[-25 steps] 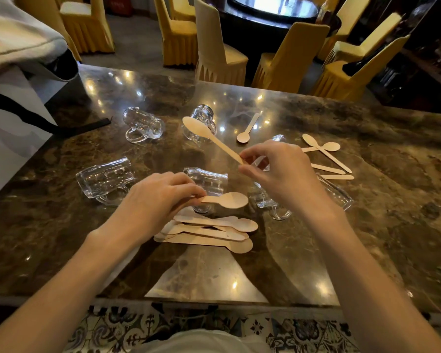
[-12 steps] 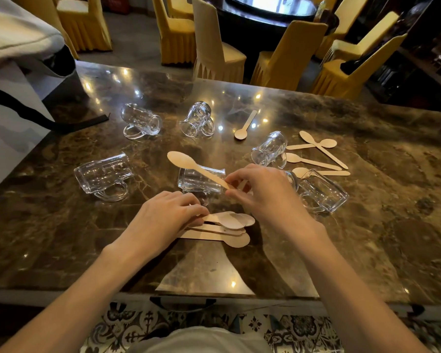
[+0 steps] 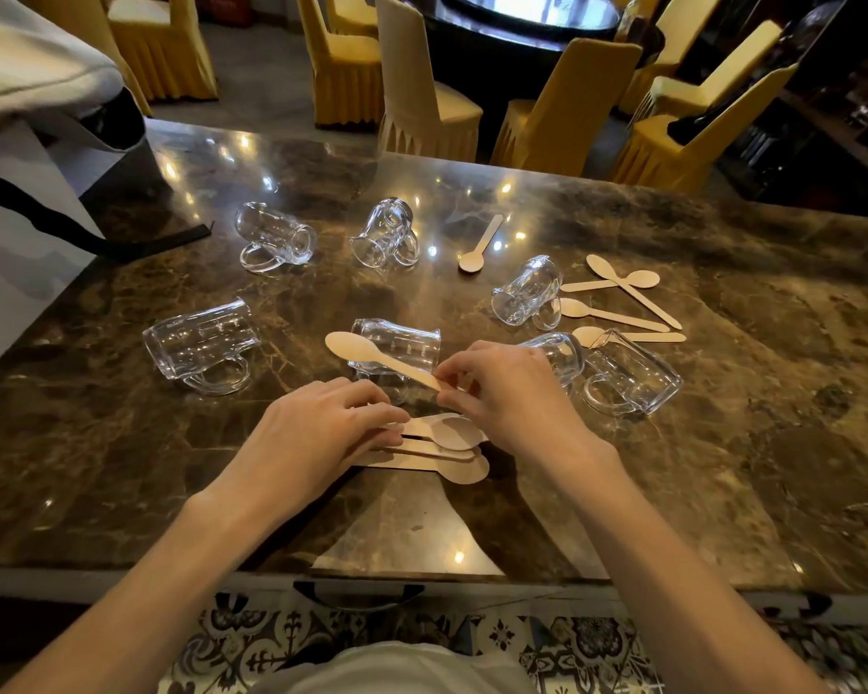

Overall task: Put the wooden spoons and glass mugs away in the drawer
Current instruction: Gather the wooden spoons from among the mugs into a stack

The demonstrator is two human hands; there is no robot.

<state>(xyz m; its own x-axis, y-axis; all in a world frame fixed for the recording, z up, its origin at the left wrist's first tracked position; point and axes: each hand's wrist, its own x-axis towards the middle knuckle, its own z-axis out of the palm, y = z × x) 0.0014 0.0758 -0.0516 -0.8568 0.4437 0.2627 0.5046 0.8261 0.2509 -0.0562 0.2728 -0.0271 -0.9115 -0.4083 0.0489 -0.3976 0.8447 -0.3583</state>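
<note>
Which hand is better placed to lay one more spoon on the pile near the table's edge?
The right hand. It pinches a wooden spoon by the handle end, just above the pile, so a short lowering should do. The left hand is busy: it holds the pile by the handles.

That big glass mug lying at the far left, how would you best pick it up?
Probably by its handle, coming from the near side: the mug lies on its side with the loop facing near, clear of other things.

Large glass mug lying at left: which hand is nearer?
Left. The left hand holds the spoon pile just right of the mug; the right hand, pinching a spoon, is farther right.
</note>
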